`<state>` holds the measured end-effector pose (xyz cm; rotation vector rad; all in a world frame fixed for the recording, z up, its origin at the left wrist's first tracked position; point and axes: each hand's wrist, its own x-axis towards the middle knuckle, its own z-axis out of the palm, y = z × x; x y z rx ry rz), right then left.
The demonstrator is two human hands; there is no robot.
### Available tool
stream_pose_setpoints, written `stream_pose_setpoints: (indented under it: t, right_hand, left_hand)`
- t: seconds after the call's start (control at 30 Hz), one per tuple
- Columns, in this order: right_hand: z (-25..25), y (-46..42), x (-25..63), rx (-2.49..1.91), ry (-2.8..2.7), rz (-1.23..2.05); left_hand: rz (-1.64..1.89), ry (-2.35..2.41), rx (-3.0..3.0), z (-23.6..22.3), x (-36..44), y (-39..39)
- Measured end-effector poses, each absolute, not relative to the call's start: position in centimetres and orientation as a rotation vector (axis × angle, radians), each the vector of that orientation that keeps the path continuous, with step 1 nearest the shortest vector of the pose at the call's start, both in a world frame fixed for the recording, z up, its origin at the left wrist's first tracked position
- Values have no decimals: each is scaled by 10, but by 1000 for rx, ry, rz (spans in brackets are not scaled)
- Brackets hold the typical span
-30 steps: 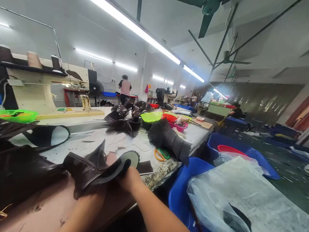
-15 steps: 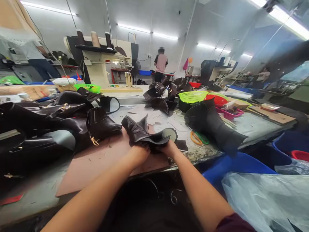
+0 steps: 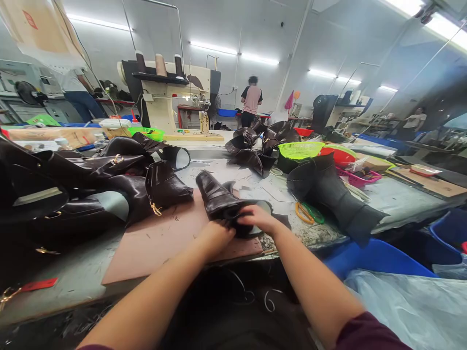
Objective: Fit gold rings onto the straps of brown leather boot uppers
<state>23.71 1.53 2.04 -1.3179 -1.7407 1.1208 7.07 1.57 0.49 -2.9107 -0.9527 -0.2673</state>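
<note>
A dark brown leather boot upper [image 3: 217,194] lies in front of me, its near edge curled up. My left hand [image 3: 218,236] is closed on that near edge, fingertips hidden in the dark fold. Just to the right, my right hand [image 3: 260,218] bends its fingers over the edge of the same piece and grips it. Under the work is a pinkish board [image 3: 156,243]. Another dark upper with a gold zipper pull [image 3: 170,187] rests left of it.
More dark uppers [image 3: 113,165] are heaped at the left. Scissors with orange and green handles [image 3: 306,213] lie right, beside a matte black upper [image 3: 335,199]. Behind are a green basket [image 3: 301,149] and a sewing machine [image 3: 164,97]. A blue bin [image 3: 379,257] stands below the table's right edge.
My right hand has moved up over the upper's edge, and the upper has turned slightly. The whole view has shifted a little, so things appear farther right.
</note>
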Motion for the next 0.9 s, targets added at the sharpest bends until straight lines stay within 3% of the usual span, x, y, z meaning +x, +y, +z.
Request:
stream_pose_setpoints:
  t: [0.23, 0.4, 0.47, 0.63, 0.9]
  right_hand:
    - [13, 14, 229, -1074, -1654, 1339]
    - [17, 1, 237, -1077, -1755, 1380]
    - [21, -9, 243, -1200, -1892, 1291]
    - [24, -23, 256, -1706, -2078, 714]
    - [11, -20, 242, -1752, -2036, 718]
  left_hand:
    - [115, -917, -2944, 17, 24, 2]
    - [87, -1059, -2915, 14, 49, -14]
    - [33, -1091, -2915, 6, 54, -20]
    - [-116, -1020, -2965, -20, 50, -22]
    - [-210, -1124, -3061, -19, 48, -21]
